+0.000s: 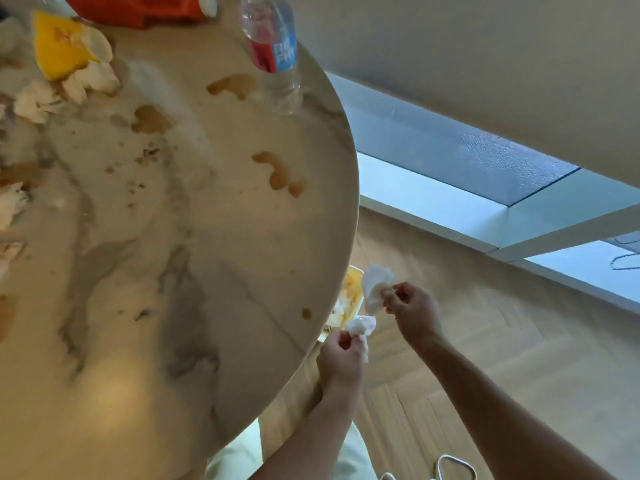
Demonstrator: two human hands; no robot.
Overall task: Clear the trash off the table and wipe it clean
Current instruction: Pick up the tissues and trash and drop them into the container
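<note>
Beyond the right edge of the round marble table (pixel 214 271), my left hand (pixel 341 358) pinches a crumpled white tissue (pixel 362 325). My right hand (pixel 414 308) pinches another white tissue (pixel 375 287) a little higher. Both are held over a yellowish bin (pixel 349 299) with trash in it, mostly hidden under the table's edge. Brown spills (pixel 278 173) and dark crumbs (pixel 149 154) mark the tabletop. Crumpled tissues (pixel 93 79) and a yellow wrapper (pixel 57 46) lie at the far left.
A clear plastic bottle (pixel 273 53) with a red and blue label stands near the table's far edge. An orange object (pixel 138 8) sits at the top. More tissue scraps (pixel 10 206) lie at the left edge. Wooden floor (pixel 485 341) and a window sill are to the right.
</note>
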